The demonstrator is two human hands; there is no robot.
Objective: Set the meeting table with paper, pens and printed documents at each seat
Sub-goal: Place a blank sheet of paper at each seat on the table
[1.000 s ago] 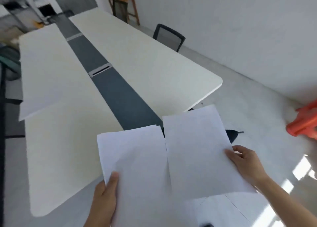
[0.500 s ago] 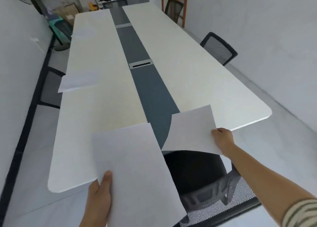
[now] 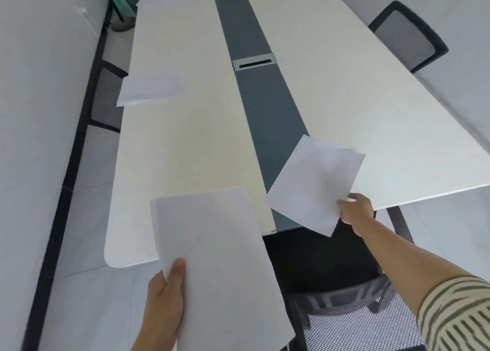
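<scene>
Tabletop [image 3: 185,144], long and pale, fills most of the view, split lengthwise by a dark centre strip [image 3: 267,117]. A mesh chair [image 3: 358,321] stands at the near end of that strip, a second chair [image 3: 408,35] well to the right of it and a third chair [image 3: 106,99] well to the left. Left of the strip's near end the left hand [image 3: 165,300] holds a stack of paper [image 3: 220,258] above the tabletop's edge. Its thumb lies pressed on top, and what the digits beneath are doing is hidden. Just right of the strip's near end a single sheet [image 3: 315,181] hangs askew over the tabletop, one corner crossing the strip; whether it touches the surface cannot be told. A laid sheet [image 3: 152,87] rests left of the strip beside the third chair, its corner overhanging the edge. The right hand [image 3: 355,213] pinches the single sheet's near edge, fingers [image 3: 354,201] curled round it. The step in hand looks like setting this sheet at a seat right of the strip. It would go best lowered flat, squared to the tabletop's edge and fully off the strip. It should be released only once it lies supported, since a tilted sheet may glide or slide off.
</scene>
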